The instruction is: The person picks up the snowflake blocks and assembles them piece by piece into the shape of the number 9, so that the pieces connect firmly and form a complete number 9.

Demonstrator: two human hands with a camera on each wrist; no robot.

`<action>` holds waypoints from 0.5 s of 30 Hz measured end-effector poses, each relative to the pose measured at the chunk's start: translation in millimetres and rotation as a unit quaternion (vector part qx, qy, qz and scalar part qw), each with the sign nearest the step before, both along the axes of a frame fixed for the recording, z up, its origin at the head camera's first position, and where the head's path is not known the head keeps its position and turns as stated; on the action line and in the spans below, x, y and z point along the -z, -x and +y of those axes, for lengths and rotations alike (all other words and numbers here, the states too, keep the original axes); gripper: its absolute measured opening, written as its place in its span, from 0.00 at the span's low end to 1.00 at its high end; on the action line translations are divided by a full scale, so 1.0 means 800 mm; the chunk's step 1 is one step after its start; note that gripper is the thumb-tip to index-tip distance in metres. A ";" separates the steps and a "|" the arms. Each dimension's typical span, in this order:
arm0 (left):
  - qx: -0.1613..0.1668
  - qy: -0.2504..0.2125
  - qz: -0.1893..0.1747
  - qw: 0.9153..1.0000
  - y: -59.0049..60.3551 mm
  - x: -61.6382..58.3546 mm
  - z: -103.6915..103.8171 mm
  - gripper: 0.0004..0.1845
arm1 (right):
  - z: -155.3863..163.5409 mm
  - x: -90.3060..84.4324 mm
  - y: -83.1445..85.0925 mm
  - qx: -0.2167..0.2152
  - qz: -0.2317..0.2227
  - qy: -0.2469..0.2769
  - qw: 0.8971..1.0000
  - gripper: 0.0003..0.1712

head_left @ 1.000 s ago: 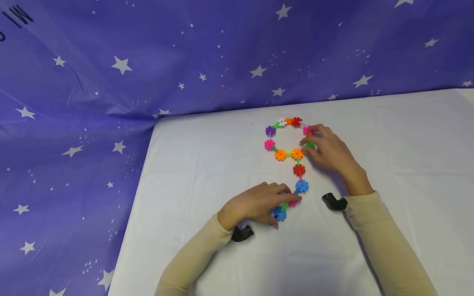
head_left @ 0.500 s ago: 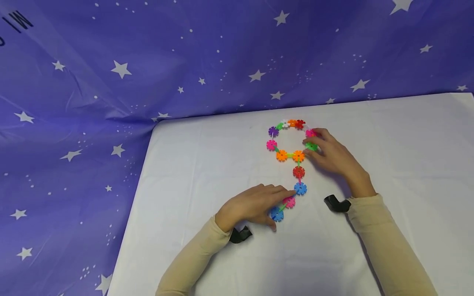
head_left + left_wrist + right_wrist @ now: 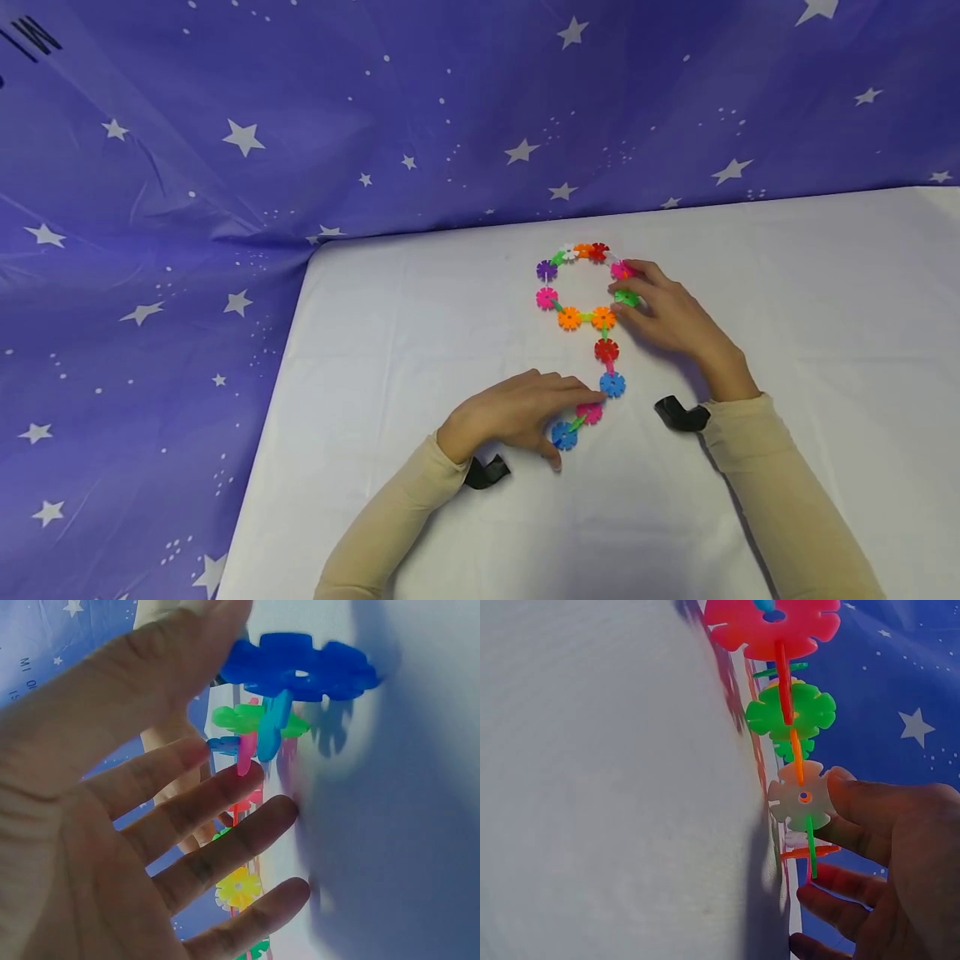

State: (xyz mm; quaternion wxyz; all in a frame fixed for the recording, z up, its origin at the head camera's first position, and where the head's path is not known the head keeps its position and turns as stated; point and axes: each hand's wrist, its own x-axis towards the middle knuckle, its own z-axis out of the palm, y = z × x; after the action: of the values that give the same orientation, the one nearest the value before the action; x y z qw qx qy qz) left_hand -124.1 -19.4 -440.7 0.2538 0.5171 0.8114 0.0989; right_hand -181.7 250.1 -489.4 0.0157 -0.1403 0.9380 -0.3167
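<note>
A chain of colourful interlocking flower discs (image 3: 607, 350) lies on the white table, a ring with a tail bending down and left. My left hand (image 3: 513, 412) lies over the tail's lower end, index fingertip by a pink disc (image 3: 590, 413) and thumb beside the last blue disc (image 3: 564, 436). In the left wrist view its fingers (image 3: 255, 817) are spread and nearly straight. My right hand (image 3: 671, 312) is at the ring's right side, thumb and index either side of a green disc (image 3: 626, 297). The right wrist view shows the thumb (image 3: 855, 793) at a pale disc's (image 3: 799, 791) edge, a finger behind it.
The white-covered table (image 3: 420, 325) meets a purple star-patterned cloth (image 3: 450, 108) at the back and left. Black curved pieces (image 3: 681, 414) stick out at both wrists, close over the table.
The left index finger has shifted slightly along the tail, so more of the pink disc shows. The tail has moved a little; the right hand keeps its place at the ring.
</note>
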 end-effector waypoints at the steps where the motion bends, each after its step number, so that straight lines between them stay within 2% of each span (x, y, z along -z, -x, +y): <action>1: 0.001 -0.002 0.000 1.000 0.000 0.000 0.000 0.54 | 0.000 -0.001 0.000 -0.001 -0.002 0.000 1.000 0.21; 15: 0.010 -0.008 0.014 1.000 -0.002 0.004 0.002 0.53 | 0.004 -0.003 -0.001 -0.009 -0.026 0.013 1.000 0.24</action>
State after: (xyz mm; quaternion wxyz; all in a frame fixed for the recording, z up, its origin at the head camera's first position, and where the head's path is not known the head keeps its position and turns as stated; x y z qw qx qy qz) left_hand -122.6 -17.6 -444.1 0.2395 0.5282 0.8090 0.0961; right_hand -180.9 253.1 -487.2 0.0413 -0.1405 0.9318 -0.3320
